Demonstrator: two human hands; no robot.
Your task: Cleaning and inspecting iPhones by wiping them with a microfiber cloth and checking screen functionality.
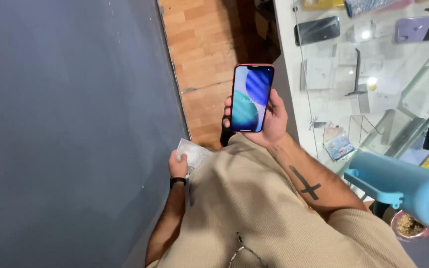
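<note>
Looking straight down the front of a beige knitted top here, and the right hand is up in front of the body, wrapped around a smartphone in a red case. The fingers curl round the phone's left edge, the palm backs its right side, and the lit screen shows a blue and teal swirl (held upright, facing the camera). A dark cross mark sits on the right forearm.

Down lower, the left hand is closed on a small clear plastic wrapper, crinkled, pressed against the hip of the beige top. A black band rings that wrist.

The phone hangs in the air over a strip of wooden floor, between a big dark grey panel filling the left side and a glass display desk on the right. Inside the glass: a dark phone lying flat, a lilac phone case, white boxes and small stands, with ceiling lights glinting off the top. A blue plastic object juts in at the lower right, close to the camera, well apart from both hands. Just beneath it, a small round dish of something brownish, too small to make out.
</note>
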